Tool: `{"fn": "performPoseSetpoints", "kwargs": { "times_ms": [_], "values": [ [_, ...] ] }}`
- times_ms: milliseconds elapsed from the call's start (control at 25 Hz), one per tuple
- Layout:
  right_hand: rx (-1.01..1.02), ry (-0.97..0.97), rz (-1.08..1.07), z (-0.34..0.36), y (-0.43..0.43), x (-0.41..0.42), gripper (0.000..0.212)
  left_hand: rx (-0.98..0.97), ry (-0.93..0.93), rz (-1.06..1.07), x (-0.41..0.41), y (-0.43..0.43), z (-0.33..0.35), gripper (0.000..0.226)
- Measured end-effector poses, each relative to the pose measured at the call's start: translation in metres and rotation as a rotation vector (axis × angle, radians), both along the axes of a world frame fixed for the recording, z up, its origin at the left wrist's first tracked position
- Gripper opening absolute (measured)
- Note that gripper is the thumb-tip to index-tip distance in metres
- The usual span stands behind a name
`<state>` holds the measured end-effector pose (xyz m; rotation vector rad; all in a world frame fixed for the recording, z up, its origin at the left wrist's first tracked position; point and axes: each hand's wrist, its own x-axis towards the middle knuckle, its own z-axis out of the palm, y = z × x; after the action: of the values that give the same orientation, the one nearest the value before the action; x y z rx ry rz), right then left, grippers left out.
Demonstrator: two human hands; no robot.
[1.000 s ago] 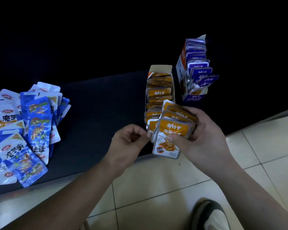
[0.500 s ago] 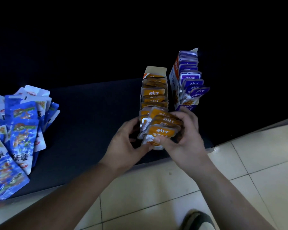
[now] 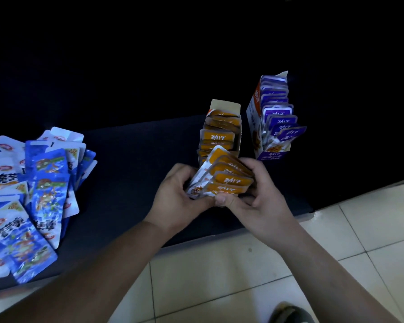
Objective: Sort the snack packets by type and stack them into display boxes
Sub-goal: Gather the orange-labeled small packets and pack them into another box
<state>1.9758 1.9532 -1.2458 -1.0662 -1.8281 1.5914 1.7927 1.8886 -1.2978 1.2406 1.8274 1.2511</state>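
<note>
Orange packets sit fanned between our two hands: our left hand closes on their lower edge, our right hand wraps them from the other side, thumb on top. They hover at the near end of the orange box, already partly filled. Beside it the purple box looks nearly full. Far left, the blue and white pile lies unsorted, so we judge much work remains.

Left hand closed in on fanned stack of orange foil snack packets, now gripping it together with right hand; stack squared tighter, lower white-bottomed packet tucked in.
</note>
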Motion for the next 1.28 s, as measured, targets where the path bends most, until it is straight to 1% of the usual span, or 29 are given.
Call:
{"fn": "performPoseSetpoints", "kwargs": {
  "times_ms": [160, 280, 480, 520, 600, 640, 760, 840, 920, 1000, 1120, 1280],
  "values": [
    [0.081, -0.044, 0.035, 0.004, -0.005, -0.002, 0.061, 0.017, -0.008, 0.035, 0.001, -0.005, -0.008, 0.05],
    [0.119, -0.067, 0.042, 0.006, -0.006, -0.003, 0.059, 0.071, 0.054, 0.006, 0.002, -0.005, -0.012, 0.051],
    [0.061, -0.02, 0.018, 0.008, -0.002, 0.0, 0.049, 0.056, 0.178, 0.011, 0.016, -0.02, -0.019, 0.048],
    [0.067, -0.029, 0.01, 0.007, -0.002, 0.001, 0.048, 0.049, 0.153, -0.002, 0.017, -0.028, -0.022, 0.05],
    [0.072, -0.032, -0.008, 0.005, -0.003, 0.0, 0.049, 0.034, 0.11, 0.004, 0.016, -0.041, -0.026, 0.068],
    [0.057, -0.028, -0.016, 0.003, -0.004, -0.002, 0.051, 0.028, 0.124, 0.019, 0.015, -0.044, -0.028, 0.073],
    [0.039, -0.035, -0.069, -0.002, -0.014, -0.007, 0.056, 0.031, 0.221, 0.054, 0.021, -0.041, -0.028, 0.074],
    [0.037, -0.052, -0.084, -0.002, -0.019, -0.01, 0.055, 0.028, 0.288, 0.057, 0.023, -0.036, -0.026, 0.075],
    [0.026, -0.068, -0.063, -0.005, -0.018, -0.008, 0.057, 0.018, 0.365, 0.05, 0.023, -0.032, -0.029, 0.079],
    [-0.003, -0.077, -0.013, -0.009, -0.017, -0.009, 0.065, -0.019, 0.409, 0.059, 0.024, -0.028, -0.033, 0.084],
    [-0.049, -0.094, -0.039, -0.017, -0.019, -0.016, 0.07, -0.078, 0.423, 0.055, 0.032, -0.022, -0.035, 0.083],
    [-0.04, -0.119, -0.086, -0.02, -0.013, -0.02, 0.06, -0.101, 0.373, 0.022, 0.025, -0.016, -0.035, 0.078]
  ]
}}
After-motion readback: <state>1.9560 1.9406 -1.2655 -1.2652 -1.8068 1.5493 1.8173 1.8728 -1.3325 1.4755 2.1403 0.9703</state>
